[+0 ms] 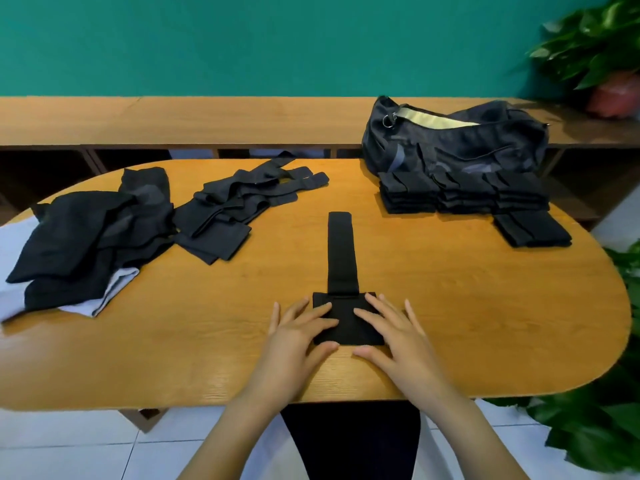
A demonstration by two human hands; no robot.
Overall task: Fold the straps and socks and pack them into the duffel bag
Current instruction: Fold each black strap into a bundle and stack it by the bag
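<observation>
Pressing down on the wide folded end of a black strap (341,251) at lower centre of frame, both hands flat. My left hand (298,329) has fingers straight and spread over the left half of that folded pad, thumb at its near edge, nothing gripped. My right hand (393,329) mirrors it on the right half, fingers straight, thumb on the wood by the near edge, also not gripping. The strap's narrow tail runs straight up the frame from the pad, lying flat on the oval wooden table (485,323).

Left side of frame: loose heap of dark socks (86,233), one pale grey piece showing underneath. Just right of it, touching, a tangle of unfolded straps (235,206).

Right side, upper: row of folded black stacks (460,194) right against the front of the dark duffel bag (453,140), which is unzipped, pale lining showing at top. One more folded piece (531,228) sits just below the row's right end.

Wooden shelf (207,119) behind the table, teal wall above. Potted plant (602,46) upper right corner, more leaves (606,427) lower right
</observation>
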